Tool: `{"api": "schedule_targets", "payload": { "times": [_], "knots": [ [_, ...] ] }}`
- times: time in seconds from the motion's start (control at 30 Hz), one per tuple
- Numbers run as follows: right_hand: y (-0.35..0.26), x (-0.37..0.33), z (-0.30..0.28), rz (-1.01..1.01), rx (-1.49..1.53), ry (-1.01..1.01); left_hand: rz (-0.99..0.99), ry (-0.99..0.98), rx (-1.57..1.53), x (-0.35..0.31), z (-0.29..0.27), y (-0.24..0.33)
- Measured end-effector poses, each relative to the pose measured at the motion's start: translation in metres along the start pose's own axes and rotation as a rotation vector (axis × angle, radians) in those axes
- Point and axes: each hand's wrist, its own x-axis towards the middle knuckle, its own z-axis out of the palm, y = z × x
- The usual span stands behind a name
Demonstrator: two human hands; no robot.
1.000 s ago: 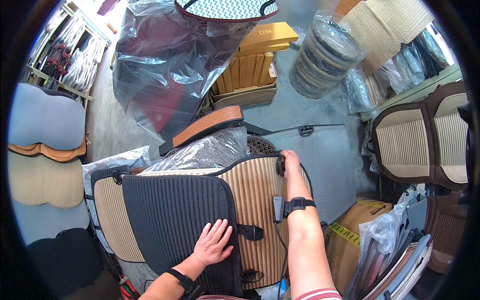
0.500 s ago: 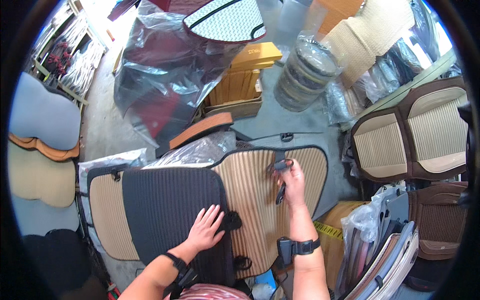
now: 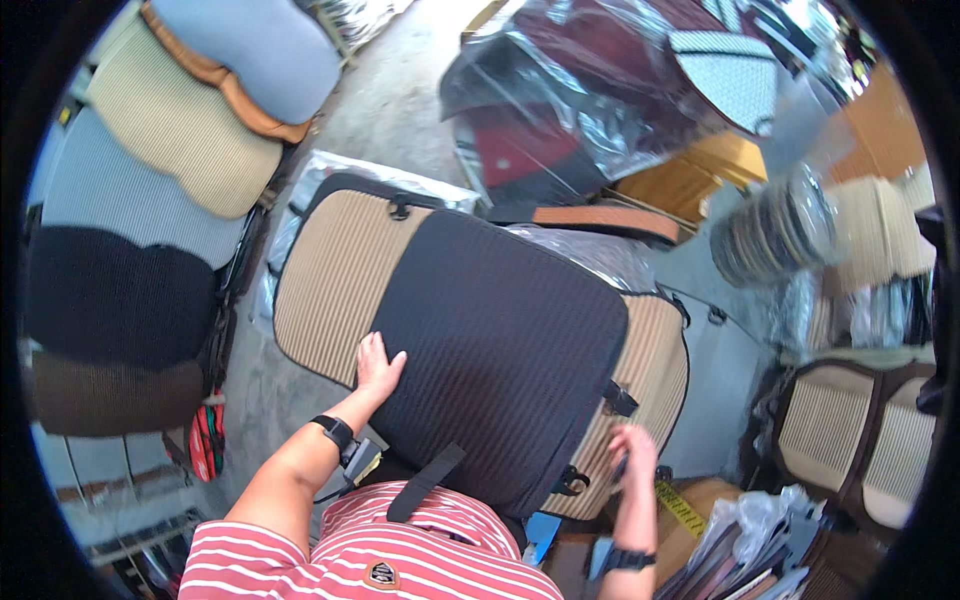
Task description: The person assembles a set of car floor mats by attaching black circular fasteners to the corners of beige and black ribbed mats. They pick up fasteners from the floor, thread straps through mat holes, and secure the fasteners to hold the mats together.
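Observation:
A black ribbed seat cover point(image 3: 490, 350) lies over beige ribbed seat covers point(image 3: 325, 280) with dark edging. At its left edge my left hand point(image 3: 379, 368) rests flat with its fingers out. My right hand point(image 3: 636, 452) is curled over the beige cover at the right; a small dark thing shows at its fingers, too hidden to name. Just above that hand, a black strap with a buckle point(image 3: 621, 400) sticks out from the black cover's edge. Another black loop point(image 3: 573, 481) lies lower on that edge. A wide black strap point(image 3: 427, 484) hangs over the near edge against my striped shirt.
Several seat covers point(image 3: 185, 115) hang in a row at the left. Beyond the work lie a plastic-wrapped dark red bundle point(image 3: 570, 100), a yellow carton point(image 3: 690, 170) and a wrapped roll point(image 3: 775, 230). Bagged flat pieces point(image 3: 735, 550) and beige-and-brown covers point(image 3: 830, 415) stand at the right.
The view has turned left. My right hand has let go of the black strap and drawn nearer to me. The black cover lies shifted right over the beige one; my left hand is now at its left edge.

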Motion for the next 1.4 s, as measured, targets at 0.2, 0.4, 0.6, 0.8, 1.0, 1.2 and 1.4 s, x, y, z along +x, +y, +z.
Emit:
{"api": "schedule_targets", "payload": {
  "times": [0.2,0.4,0.6,0.8,1.0,1.2,1.4],
  "knots": [
    [0.05,-0.042,0.084,-0.075,-0.687,0.261,-0.311,-0.386,-0.426,-0.004,0.042,-0.141],
    [0.0,-0.04,0.096,0.27,-0.139,-0.112,-0.312,-0.372,-0.747,0.009,0.053,-0.156],
    [-0.033,-0.074,0.111,0.068,-0.238,-0.037,0.039,-0.301,-0.405,-0.02,-0.04,-0.098],
    [-0.018,-0.055,0.0,-0.01,-0.867,0.076,0.805,-0.182,-0.625,-0.09,-0.073,-0.03],
    [-0.042,-0.05,0.083,-0.163,-0.341,0.354,0.901,-0.372,-0.502,-0.084,-0.07,-0.008],
    [-0.017,-0.067,0.228,0.458,0.498,0.005,0.839,-0.297,-0.692,-0.074,-0.059,0.015],
    [0.029,-0.037,0.209,-0.007,0.184,0.349,0.652,-0.297,-0.813,-0.048,-0.058,0.026]
  ]
}}
